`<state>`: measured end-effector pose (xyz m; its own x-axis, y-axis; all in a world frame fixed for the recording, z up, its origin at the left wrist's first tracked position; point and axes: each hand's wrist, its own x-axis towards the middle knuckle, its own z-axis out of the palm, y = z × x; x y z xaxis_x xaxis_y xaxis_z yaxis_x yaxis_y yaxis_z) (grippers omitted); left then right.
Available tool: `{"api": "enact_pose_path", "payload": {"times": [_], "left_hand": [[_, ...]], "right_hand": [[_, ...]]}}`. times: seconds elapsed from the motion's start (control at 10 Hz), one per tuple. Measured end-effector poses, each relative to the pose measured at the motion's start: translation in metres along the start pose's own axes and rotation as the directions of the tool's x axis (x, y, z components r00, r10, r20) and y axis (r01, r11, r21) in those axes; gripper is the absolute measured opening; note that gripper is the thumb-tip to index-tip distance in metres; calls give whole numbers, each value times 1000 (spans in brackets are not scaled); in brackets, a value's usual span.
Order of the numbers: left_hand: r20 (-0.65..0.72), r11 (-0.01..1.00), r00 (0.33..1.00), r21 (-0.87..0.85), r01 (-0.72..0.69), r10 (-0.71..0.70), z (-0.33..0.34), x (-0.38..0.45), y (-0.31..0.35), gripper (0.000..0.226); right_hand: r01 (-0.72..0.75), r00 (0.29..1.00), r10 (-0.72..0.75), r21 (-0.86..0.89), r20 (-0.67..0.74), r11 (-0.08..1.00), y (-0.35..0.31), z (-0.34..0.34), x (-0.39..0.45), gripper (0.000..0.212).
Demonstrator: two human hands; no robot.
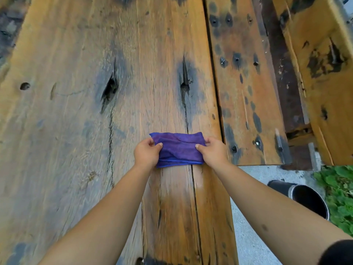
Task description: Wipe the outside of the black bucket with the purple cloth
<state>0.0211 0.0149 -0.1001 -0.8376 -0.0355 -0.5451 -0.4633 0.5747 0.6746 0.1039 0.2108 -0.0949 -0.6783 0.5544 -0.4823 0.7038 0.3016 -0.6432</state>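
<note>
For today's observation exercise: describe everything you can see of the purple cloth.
The cloth is purple with a bluer stitched edge, soft like microfibre, folded into a wrinkled rectangle. It lies on the wooden table, over a crack between boards. The left hand pinches its left end and the right hand its right end.

Both forearms are bare from elbow to wrist. The left hand (pixel 146 153) and right hand (pixel 212 152) wear no gloves, rings or watch. A black sleeve (pixel 337 253) edge shows on the right upper arm.
</note>
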Motion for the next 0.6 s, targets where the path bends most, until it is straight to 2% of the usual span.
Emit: {"api": "enact_pose_path", "payload": {"times": [0.2, 0.3, 0.4, 0.5, 0.6], "left_hand": [[-56, 983, 997, 177, -52, 62, 13, 11, -4, 28], [-52, 972, 998, 232, -25, 38, 14, 15, -7, 15], [-54, 966, 998, 256, -22, 37, 14, 18, -11, 34], [-34, 951, 997, 302, -61, 75, 8, 16, -6, 46], [2, 955, 992, 267, -125, 129, -4, 8, -6, 57]], "right_hand": [[-17, 1000, 14, -120, -21, 993, 10, 5, 20, 20], [-42, 999, 37, -304, -24, 952, 15, -1, 24, 29], [-32, 999, 25, -395, -22, 918, 20, -7, 21, 42], [-11, 1000, 16, -413, 9, 910, 14, -13, 14, 53], [-9, 1000, 21, -420, 23, 908, 14, -20, 5, 62]]}}
